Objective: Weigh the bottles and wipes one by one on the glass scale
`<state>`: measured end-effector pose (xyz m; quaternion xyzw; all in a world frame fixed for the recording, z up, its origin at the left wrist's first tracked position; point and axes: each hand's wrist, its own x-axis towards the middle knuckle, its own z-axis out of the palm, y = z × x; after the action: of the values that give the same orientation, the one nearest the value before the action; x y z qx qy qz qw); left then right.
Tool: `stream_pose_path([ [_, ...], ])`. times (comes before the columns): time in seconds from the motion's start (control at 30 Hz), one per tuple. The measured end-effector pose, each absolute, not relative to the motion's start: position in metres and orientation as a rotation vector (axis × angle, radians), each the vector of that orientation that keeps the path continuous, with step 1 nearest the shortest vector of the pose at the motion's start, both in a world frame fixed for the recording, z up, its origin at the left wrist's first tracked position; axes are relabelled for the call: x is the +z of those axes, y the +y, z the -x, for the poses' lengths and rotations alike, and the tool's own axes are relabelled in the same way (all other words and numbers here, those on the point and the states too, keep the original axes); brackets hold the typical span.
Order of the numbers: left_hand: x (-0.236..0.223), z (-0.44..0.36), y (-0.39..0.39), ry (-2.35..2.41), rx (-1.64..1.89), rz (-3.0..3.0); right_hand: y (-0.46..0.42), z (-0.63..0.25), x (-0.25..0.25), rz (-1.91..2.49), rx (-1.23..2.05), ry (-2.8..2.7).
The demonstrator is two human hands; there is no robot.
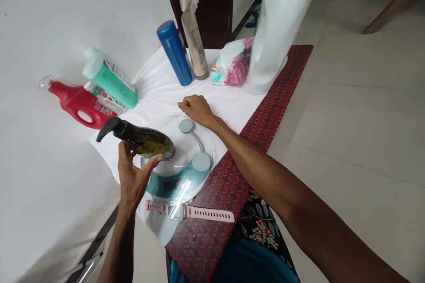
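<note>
My left hand [134, 177] is closed around the lower part of a dark, see-through pump bottle [151, 141] with a black pump head. The bottle leans, its pump pointing left, over a round glass scale [166, 166]. Whether its base touches the glass, I cannot tell. This scale has a teal display band and round grey pads. Past its far edge, my right hand [196, 108] is curled into a loose fist near the white cloth, with nothing visible in it. A pink-strapped smartwatch [175, 211] lies along the scale's near edge.
By the left wall stand a red jug [78, 101], a green liquid bottle [111, 79] and a small clear bottle [108, 98]. At the back are a blue flask [175, 53], a beige tube [195, 46], a floral pack [232, 62] and a tall white bottle [282, 22]. White cloth partly covers the red-patterned table [212, 212].
</note>
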<state>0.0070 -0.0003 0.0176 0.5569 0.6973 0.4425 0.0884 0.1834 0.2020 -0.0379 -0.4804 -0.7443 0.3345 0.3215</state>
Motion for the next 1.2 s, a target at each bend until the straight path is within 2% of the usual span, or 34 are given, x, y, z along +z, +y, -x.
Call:
stream_pose_path([
  [0.13,0.023,-0.003,-0.004,2.051,1.14,-1.68,0.162,-0.205,-0.026,1.493,0.765,-2.053],
  [0.27,0.02,0.002,-0.001,2.024,1.134,-1.608,0.115,-0.226,-0.033,1.638,0.689,-1.998],
  [0.57,0.028,-0.01,0.015,1.989,1.328,-1.491,0.092,-0.242,-0.073,1.348,0.826,-1.708],
  [0.73,0.046,-0.049,0.066,1.782,1.474,-1.655,0.094,-0.243,-0.077,1.32,0.85,-1.667],
  [0.97,0.002,-0.123,0.173,1.509,1.299,-1.774,0.092,-0.244,-0.072,1.357,0.834,-1.714],
  [1.2,-0.028,-0.158,0.229,1.587,1.306,-1.904,0.09,-0.246,-0.072,1.355,0.839,-1.738],
])
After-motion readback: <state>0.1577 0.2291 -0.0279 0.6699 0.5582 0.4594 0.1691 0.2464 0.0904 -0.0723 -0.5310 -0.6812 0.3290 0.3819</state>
